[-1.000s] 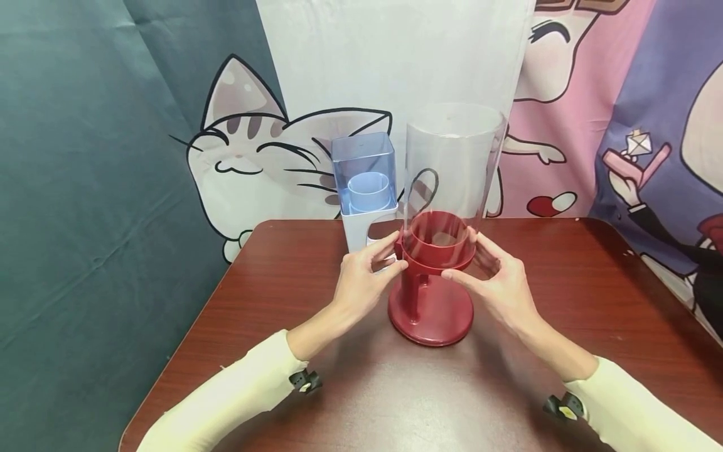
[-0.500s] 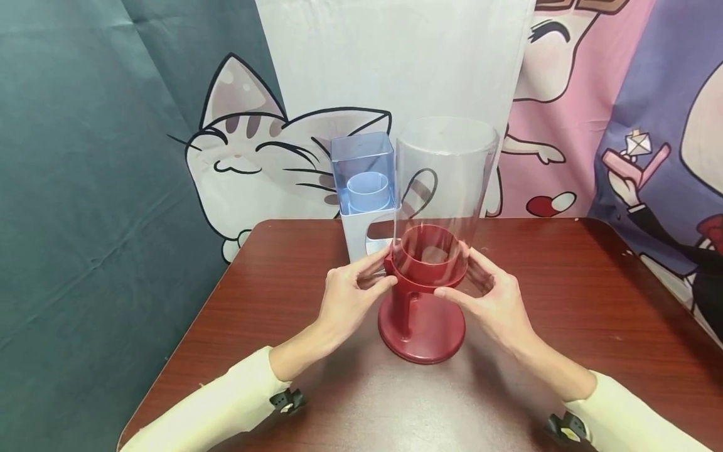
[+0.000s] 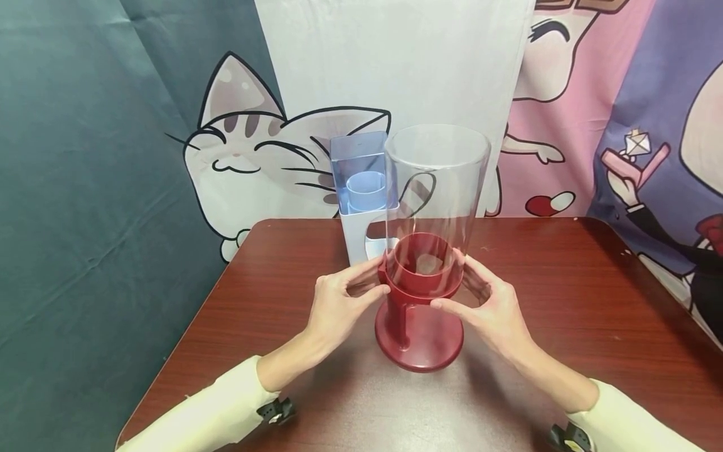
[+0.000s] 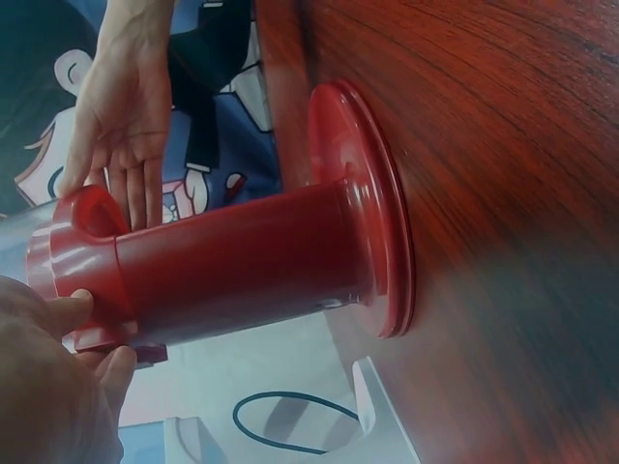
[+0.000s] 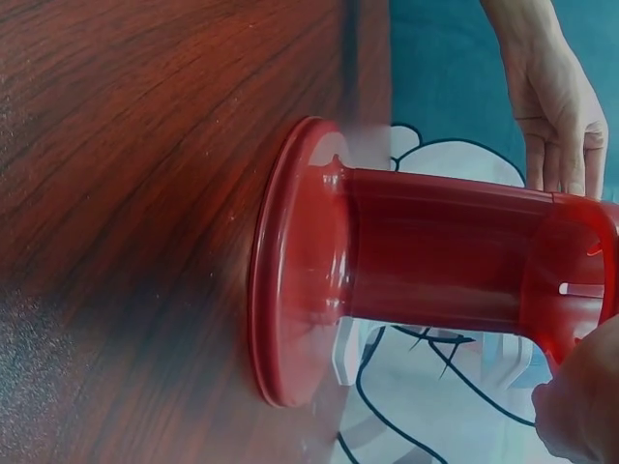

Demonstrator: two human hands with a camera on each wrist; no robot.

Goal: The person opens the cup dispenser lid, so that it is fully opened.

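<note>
In the head view, a red dispenser (image 3: 419, 298) stands upright, its round base (image 3: 432, 342) seemingly on the table. A clear open-topped cylinder (image 3: 437, 194) sits in its red collar. My left hand (image 3: 336, 307) grips the collar from the left, thumb in front and fingers toward the back. From the right, my right hand (image 3: 497, 307) holds the same collar, thumb across the front. The left wrist view shows the dispenser's red column (image 4: 237, 261) between collar and base. In the right wrist view, the column's lower end meets the wide base (image 5: 290, 280).
Close behind the dispenser, to its left, stands a white dispenser (image 3: 354, 235) with a square clear-blue top (image 3: 361, 150). The brown wooden table (image 3: 271, 270) reaches back to a printed cloth backdrop (image 3: 237, 169).
Both hands have brought the red dispenser nearer to me and slightly left. It now overlaps the white dispenser's right side in view. The white dispenser has stayed put.
</note>
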